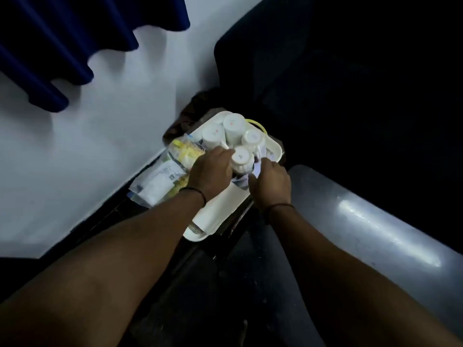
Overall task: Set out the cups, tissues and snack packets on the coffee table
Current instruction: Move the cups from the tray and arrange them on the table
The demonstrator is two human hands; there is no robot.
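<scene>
A white tray holds several upside-down white cups: one at the back, one to its left, one on the right and the nearest. My left hand curls around the nearest cup from the left. My right hand presses in from the right, fingers on something white and papery under the cup; what it holds is unclear. Clear snack packets with yellow contents lie left of the tray, partly under my left hand.
The tray rests on a dark low surface. A white wall with dark blue curtains is to the left. A grey padded sofa arm lies to the right, and dark upholstery fills the back.
</scene>
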